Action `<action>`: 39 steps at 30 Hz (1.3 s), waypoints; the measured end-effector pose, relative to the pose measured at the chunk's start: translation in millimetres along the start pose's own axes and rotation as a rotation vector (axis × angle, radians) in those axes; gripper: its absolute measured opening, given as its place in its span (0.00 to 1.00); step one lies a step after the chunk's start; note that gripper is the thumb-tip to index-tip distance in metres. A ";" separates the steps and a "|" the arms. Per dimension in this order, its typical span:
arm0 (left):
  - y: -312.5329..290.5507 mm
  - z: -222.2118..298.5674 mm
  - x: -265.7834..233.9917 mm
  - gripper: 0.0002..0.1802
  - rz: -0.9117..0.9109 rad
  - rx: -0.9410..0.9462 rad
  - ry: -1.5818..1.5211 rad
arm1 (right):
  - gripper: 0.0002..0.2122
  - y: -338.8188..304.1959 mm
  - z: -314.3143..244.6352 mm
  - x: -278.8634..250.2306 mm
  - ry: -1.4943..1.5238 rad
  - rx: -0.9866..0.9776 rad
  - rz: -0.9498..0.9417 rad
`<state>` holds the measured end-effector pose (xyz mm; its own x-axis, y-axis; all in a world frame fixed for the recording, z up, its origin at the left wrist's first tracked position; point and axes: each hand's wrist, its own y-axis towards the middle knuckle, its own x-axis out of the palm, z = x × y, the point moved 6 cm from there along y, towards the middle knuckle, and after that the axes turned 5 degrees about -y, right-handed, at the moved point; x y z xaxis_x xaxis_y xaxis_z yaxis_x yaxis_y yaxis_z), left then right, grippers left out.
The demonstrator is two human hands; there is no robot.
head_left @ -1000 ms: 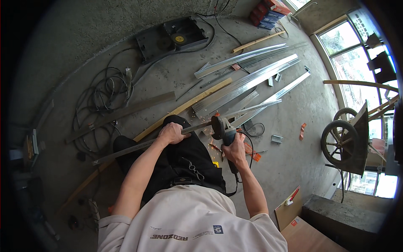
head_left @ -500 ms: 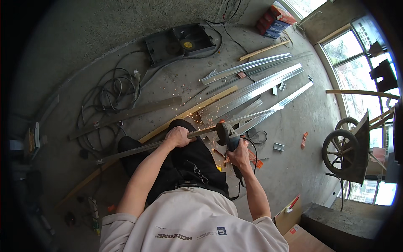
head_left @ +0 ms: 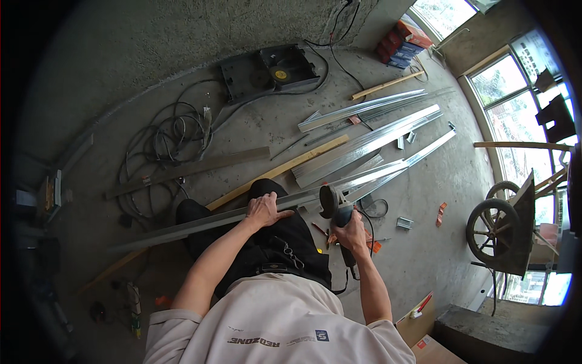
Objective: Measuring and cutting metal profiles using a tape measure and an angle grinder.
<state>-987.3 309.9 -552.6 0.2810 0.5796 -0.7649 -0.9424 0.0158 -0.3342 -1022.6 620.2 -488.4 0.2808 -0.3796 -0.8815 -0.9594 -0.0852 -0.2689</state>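
My right hand (head_left: 351, 235) is wrapped round the body of an angle grinder (head_left: 344, 213). Its dark round guard faces up and left, close beside a long galvanized metal profile (head_left: 209, 223); whether the disc touches the metal is hidden. The profile runs slantwise across my dark-trousered knees, from the lower left to the upper right. My left hand (head_left: 264, 210) grips its near edge above the knee, thumb stretched out to the right. No sparks show. From the grinder a dark cord hangs down beside my right forearm.
More metal profiles (head_left: 370, 142) and a wooden batten (head_left: 285, 168) lie ahead. Coiled black cable (head_left: 167, 136) is at left, near an open black tool case (head_left: 267, 73). A wheelbarrow (head_left: 498, 224) stands at right. Short metal offcuts (head_left: 404, 223) and orange scraps are scattered on the concrete.
The sparks flying from the grinder have stopped. The profile has turned and now shows a broader face. My left hand's grip has loosened, with the thumb now out; the grinder tilts differently.
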 end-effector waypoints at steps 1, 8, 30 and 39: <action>-2.9 -6.0 4.5 0.38 0.081 0.047 0.026 | 0.29 1.0 -2.7 -2.7 -0.001 -0.006 -0.001; -20.9 17.9 -15.3 0.30 0.327 0.282 0.090 | 0.28 -17.0 -11.7 -33.2 0.066 0.041 -0.018; -19.4 35.9 3.3 0.02 0.279 0.223 0.307 | 0.29 -17.3 -4.2 -24.9 0.047 0.014 -0.048; -19.1 34.5 3.9 0.02 0.293 0.232 0.292 | 0.29 -12.1 -2.5 -21.6 0.038 -0.003 -0.037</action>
<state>-974.4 339.9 -530.2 0.0054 0.3335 -0.9427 -0.9959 0.0867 0.0250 -1017.1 627.2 -465.0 0.3152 -0.4109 -0.8555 -0.9484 -0.1026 -0.3002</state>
